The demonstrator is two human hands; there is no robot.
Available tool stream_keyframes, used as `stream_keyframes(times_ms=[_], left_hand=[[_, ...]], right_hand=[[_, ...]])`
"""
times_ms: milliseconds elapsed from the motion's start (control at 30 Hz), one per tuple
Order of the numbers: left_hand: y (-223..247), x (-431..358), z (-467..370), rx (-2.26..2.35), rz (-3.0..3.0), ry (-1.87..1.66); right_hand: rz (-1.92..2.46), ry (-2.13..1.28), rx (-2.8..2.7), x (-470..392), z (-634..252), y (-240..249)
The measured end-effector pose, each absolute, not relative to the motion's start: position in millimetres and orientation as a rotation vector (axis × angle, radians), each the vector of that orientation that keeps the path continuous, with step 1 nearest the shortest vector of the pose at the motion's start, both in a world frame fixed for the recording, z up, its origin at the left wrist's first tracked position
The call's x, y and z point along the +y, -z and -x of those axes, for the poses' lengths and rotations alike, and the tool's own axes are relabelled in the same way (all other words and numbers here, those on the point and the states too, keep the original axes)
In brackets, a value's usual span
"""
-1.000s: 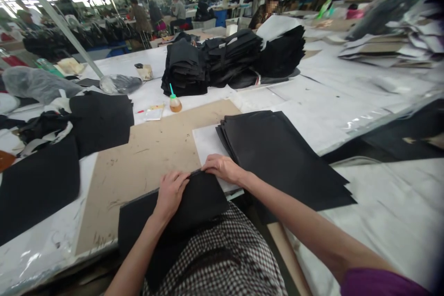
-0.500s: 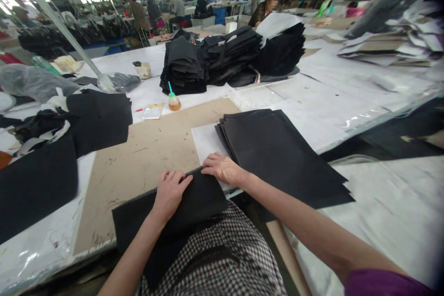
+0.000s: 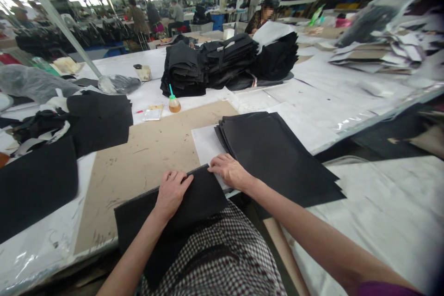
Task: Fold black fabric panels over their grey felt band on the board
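Note:
A black leather-like panel lies over the table's front edge and hangs down onto a checked apron. My left hand is closed on its far edge, with the thumb on top and the other fingertips curled over the edge. At the panel's far right corner, my right hand pinches the same edge. Beneath the hands' end of the panel is a beige board with dark marks. To the right of my right hand sits a fanned stack of black panels, partly on a white sheet.
A small glue bottle with a green nozzle stands beyond the board. Bundled black pieces are piled behind it. More black pieces lie at left. A slanted pole rises at left. A person sits across the table.
My right hand has shifted slightly right along the panel's far edge, to its corner. The left hand stays almost in place. The camera view has tilted a little.

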State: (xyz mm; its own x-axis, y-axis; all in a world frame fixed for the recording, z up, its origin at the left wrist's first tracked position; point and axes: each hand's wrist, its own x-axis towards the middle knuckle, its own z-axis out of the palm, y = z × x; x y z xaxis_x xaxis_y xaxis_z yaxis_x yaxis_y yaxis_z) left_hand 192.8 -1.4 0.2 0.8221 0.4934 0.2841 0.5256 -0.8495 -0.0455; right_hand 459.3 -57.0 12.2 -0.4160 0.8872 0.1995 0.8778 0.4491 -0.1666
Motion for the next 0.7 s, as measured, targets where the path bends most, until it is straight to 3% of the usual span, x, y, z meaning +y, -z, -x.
stream_keyframes(times_ms=[233,433,700], left_hand=[[2,-1,-192,-0.806,2.892,0.451],[4,-1,-190,-0.826,2.916,0.504],[3,5,-170,-0.836,2.979,0.454]], right_hand=[[1.968,0.068,-2.201,-70,-391,-14],[1.874,-0.008,-2.100,-77,-374,10],[1.827,0.046,-2.182,-82,-374,2]])
